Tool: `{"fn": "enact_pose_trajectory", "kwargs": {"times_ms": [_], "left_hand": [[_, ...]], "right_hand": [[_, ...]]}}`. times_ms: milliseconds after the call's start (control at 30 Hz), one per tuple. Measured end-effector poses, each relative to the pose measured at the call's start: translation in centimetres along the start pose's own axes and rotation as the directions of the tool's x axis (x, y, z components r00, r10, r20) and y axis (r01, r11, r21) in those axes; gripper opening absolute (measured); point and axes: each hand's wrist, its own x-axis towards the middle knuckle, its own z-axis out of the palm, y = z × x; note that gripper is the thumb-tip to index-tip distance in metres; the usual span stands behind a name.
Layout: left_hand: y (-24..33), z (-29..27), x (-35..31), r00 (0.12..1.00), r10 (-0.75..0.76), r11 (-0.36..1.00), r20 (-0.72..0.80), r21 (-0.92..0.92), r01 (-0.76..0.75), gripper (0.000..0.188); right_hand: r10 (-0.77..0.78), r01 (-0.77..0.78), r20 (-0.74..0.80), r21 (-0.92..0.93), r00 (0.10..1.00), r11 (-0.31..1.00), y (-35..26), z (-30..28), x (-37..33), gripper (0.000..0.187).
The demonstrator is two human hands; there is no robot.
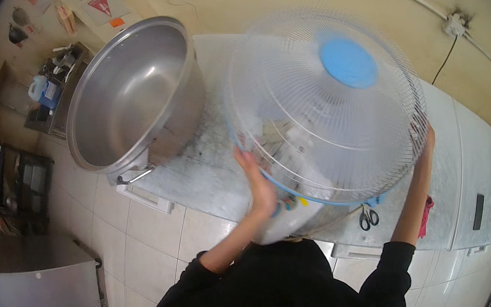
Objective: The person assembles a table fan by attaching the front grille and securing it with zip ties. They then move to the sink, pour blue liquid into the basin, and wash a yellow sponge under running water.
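Note:
A round wire fan grille (248,90) with a light blue centre disc and blue rim fills the middle of the head view, tilted over the worktop. My left hand (258,184) grips its lower left rim, fingertips partly behind the wires. On the opposite side, my right hand (426,142) is closed around the right rim, its fingers mostly hidden by the wires. Pale, blurred fan parts show through the grille. Below it, close to my body, stands the white fan base (289,223) with coloured parts on it. Black-handled scissors (369,219) lie just right of the base.
A large metal pot (128,91) stands tilted-looking on the left of the grey worktop (208,192). A pink cloth (426,217) lies by my right forearm. Cables and sockets (455,25) run along the wall behind. A black shelf rack (3,181) stands at the far left.

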Motion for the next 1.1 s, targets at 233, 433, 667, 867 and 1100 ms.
{"fn": "enact_pose_trajectory", "kwargs": {"times_ms": [233,433,667,867,1100], "left_hand": [[1.7,-2.1,0.7,0.995,0.006,0.994,0.095,0.112,-0.017,0.064],[4.6,-3.5,6.1,0.959,-0.163,0.971,0.233,-0.132,0.197,0.069],[5.0,-2.4,6.2,0.944,-0.155,0.981,0.291,-0.065,0.181,0.059],[4.2,-2.0,6.0,0.97,-0.061,0.998,0.237,-0.018,0.067,0.055],[3.8,-2.2,6.6,0.969,0.183,0.942,0.164,0.253,-0.22,0.044]], "right_hand": [[-0.07,-0.489,-0.526,-0.825,0.847,0.282,10.8,-10.6,-8.6,0.07],[-0.519,-0.131,-0.373,-0.887,0.769,0.443,11.0,-12.3,-14.7,0.039],[-0.644,0.572,-0.171,-0.33,0.746,0.751,-16.1,6.4,-12.6,0.034],[-0.455,0.91,0.799,-0.41,0.393,0.065,-22.4,32.5,-13.5,0.031],[-0.041,0.902,0.905,-0.426,0.424,-0.076,-19.0,42.0,-3.4,0.028]]}}
